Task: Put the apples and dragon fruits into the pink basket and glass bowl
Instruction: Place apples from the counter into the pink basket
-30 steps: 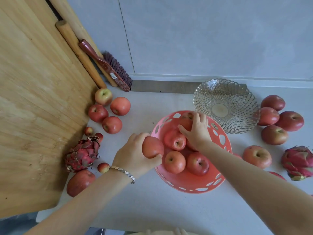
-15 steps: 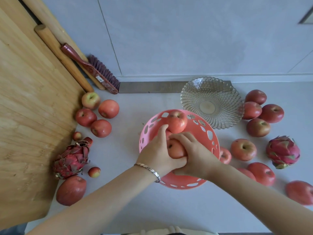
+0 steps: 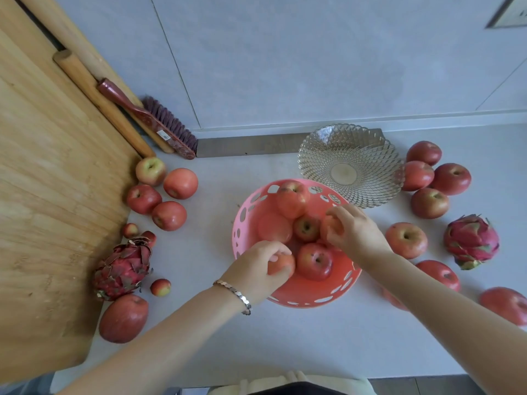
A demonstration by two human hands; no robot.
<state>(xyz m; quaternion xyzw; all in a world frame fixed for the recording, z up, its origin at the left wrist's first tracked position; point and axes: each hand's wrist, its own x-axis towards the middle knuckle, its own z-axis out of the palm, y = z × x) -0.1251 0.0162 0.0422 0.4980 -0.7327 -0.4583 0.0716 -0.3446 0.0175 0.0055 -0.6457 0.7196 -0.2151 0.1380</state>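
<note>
The pink basket (image 3: 242,223) sits mid-counter with several apples inside. My left hand (image 3: 256,269) grips an apple (image 3: 282,265) at the basket's near-left side. My right hand (image 3: 353,229) holds another apple (image 3: 330,228) at the basket's right side. Between them lies a loose apple (image 3: 313,260). The glass bowl (image 3: 350,163) stands behind the basket with nothing in it. One dragon fruit (image 3: 122,269) lies at the left, another dragon fruit (image 3: 470,240) at the right. Apples lie in a left group (image 3: 169,215) and a right group (image 3: 429,202).
A large wooden board (image 3: 48,195) leans along the left side. A rolling pin (image 3: 102,104) and a red brush (image 3: 159,129) rest against the wall behind it. Small red fruits (image 3: 160,287) lie near the left dragon fruit. The counter's front edge runs below my arms.
My hands were pressed together over one apple in the basket's middle. Now they are apart, each on its own apple, left near the front, right at the right side.
</note>
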